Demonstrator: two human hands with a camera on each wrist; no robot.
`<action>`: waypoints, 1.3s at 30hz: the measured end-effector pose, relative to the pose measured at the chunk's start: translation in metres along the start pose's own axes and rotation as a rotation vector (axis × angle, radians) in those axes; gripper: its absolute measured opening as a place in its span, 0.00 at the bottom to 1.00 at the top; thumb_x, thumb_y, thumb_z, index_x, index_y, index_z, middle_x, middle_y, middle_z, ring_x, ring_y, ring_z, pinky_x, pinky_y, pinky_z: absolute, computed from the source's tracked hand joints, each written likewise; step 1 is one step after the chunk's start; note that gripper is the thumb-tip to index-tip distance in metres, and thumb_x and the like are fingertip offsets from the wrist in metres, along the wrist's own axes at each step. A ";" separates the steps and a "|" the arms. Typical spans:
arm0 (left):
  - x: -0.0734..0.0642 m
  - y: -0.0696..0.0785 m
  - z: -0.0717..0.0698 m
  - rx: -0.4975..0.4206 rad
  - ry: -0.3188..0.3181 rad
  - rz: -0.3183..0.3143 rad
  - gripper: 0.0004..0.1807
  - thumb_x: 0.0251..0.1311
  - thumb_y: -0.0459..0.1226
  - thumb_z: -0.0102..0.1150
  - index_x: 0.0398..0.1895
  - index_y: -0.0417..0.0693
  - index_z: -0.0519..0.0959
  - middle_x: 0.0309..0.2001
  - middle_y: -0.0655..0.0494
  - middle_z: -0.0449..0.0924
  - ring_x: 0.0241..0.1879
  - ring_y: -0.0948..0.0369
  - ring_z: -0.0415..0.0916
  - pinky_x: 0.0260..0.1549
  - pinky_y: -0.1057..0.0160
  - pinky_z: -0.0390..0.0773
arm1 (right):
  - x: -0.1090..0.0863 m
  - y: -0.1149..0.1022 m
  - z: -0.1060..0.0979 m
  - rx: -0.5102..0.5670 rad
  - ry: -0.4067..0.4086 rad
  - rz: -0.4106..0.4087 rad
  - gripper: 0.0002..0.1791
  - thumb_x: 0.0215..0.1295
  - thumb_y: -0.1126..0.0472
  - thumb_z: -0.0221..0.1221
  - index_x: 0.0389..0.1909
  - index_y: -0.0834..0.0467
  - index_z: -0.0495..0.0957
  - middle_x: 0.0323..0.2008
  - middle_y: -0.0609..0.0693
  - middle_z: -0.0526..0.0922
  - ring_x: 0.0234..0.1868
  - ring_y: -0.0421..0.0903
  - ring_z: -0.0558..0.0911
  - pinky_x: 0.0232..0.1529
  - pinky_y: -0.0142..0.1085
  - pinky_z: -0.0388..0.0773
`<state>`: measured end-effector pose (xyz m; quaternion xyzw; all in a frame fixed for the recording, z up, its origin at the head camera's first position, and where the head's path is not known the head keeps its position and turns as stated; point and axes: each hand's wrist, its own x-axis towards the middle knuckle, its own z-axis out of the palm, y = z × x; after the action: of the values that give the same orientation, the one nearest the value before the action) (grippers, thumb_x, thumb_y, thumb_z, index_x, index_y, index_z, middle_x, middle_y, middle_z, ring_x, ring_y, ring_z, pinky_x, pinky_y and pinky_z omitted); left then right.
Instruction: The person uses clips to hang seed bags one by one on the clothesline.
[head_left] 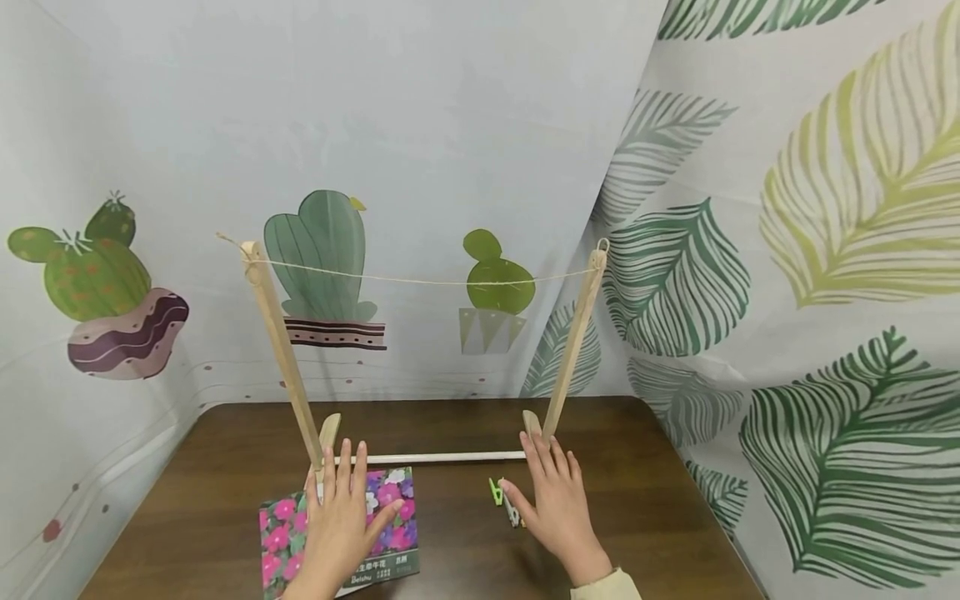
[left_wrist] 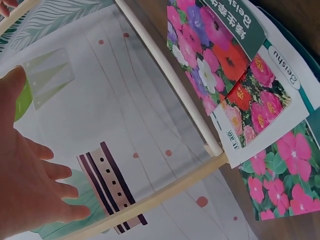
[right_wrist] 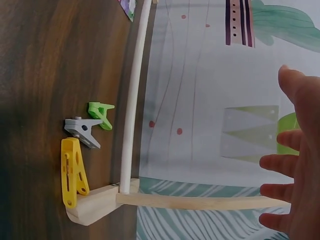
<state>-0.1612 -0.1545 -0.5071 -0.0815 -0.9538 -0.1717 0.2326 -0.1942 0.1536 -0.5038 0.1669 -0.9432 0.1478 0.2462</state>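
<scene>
My left hand [head_left: 337, 521], fingers straight and spread, is held over several flower-picture packets [head_left: 397, 517] and holds nothing. My right hand [head_left: 558, 504] is likewise spread with nothing in it, near the foot of the right wooden post [head_left: 576, 342]. Two upright posts, the left one [head_left: 281, 358] included, are joined low down by a pale rod [head_left: 450, 457] and at the top by a thin sagging string [head_left: 420, 281]. Beside the right hand lie three clothespins: a green one [right_wrist: 102, 114], a grey one [right_wrist: 82, 131] and a yellow one [right_wrist: 70, 172].
Everything stands on a dark brown wooden table [head_left: 450, 533]. Close behind it hangs a white cloth backdrop [head_left: 450, 125] printed with cacti, and leaf-printed cloth [head_left: 675, 275] hangs to the right. In the left wrist view the packets overlap one another.
</scene>
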 end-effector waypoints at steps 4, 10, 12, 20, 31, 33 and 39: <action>0.001 -0.001 0.002 -0.011 -0.012 -0.015 0.54 0.56 0.59 0.61 0.74 0.36 0.48 0.73 0.31 0.45 0.74 0.43 0.27 0.66 0.38 0.27 | 0.002 0.002 0.005 0.003 0.013 -0.006 0.41 0.65 0.37 0.54 0.71 0.56 0.60 0.67 0.57 0.67 0.65 0.62 0.66 0.60 0.61 0.61; 0.001 0.000 0.003 -0.014 -0.008 -0.036 0.54 0.53 0.54 0.66 0.72 0.32 0.50 0.71 0.29 0.48 0.72 0.37 0.36 0.66 0.37 0.31 | 0.006 0.004 0.012 0.033 0.008 0.000 0.40 0.65 0.38 0.55 0.70 0.58 0.62 0.64 0.56 0.70 0.62 0.62 0.69 0.58 0.60 0.63; 0.001 -0.002 0.005 -0.010 -0.011 -0.043 0.55 0.52 0.53 0.68 0.72 0.31 0.50 0.70 0.28 0.49 0.71 0.35 0.40 0.66 0.35 0.34 | 0.005 0.005 0.014 0.041 -0.005 0.010 0.39 0.65 0.39 0.56 0.69 0.58 0.63 0.63 0.56 0.71 0.61 0.61 0.70 0.58 0.59 0.63; -0.001 -0.009 0.015 0.012 -0.031 -0.077 0.55 0.49 0.51 0.71 0.69 0.27 0.52 0.68 0.25 0.53 0.68 0.31 0.46 0.60 0.29 0.45 | 0.005 0.014 0.032 0.059 -0.040 0.036 0.37 0.65 0.40 0.56 0.66 0.60 0.66 0.57 0.57 0.75 0.58 0.57 0.72 0.55 0.58 0.66; -0.003 -0.016 0.025 0.012 0.002 -0.087 0.54 0.46 0.49 0.73 0.67 0.25 0.55 0.64 0.24 0.57 0.65 0.30 0.50 0.58 0.28 0.48 | 0.007 0.018 0.054 0.069 -0.051 0.042 0.33 0.68 0.43 0.55 0.63 0.63 0.69 0.52 0.58 0.78 0.54 0.57 0.75 0.50 0.55 0.68; -0.003 -0.019 0.028 0.017 0.016 -0.085 0.54 0.45 0.48 0.74 0.66 0.25 0.56 0.63 0.23 0.59 0.64 0.30 0.52 0.57 0.27 0.50 | 0.008 0.018 0.056 0.072 -0.067 0.051 0.32 0.67 0.44 0.55 0.62 0.64 0.70 0.52 0.58 0.78 0.54 0.58 0.75 0.49 0.55 0.69; -0.007 -0.024 0.035 0.048 0.044 -0.088 0.54 0.42 0.48 0.75 0.63 0.22 0.59 0.58 0.22 0.64 0.60 0.28 0.58 0.54 0.28 0.57 | 0.008 0.020 0.068 0.085 -0.123 0.091 0.31 0.68 0.44 0.55 0.61 0.64 0.71 0.51 0.59 0.79 0.55 0.59 0.75 0.52 0.56 0.68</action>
<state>-0.1756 -0.1643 -0.5466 -0.0299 -0.9550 -0.1608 0.2475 -0.2368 0.1456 -0.5601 0.1427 -0.9560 0.1883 0.1736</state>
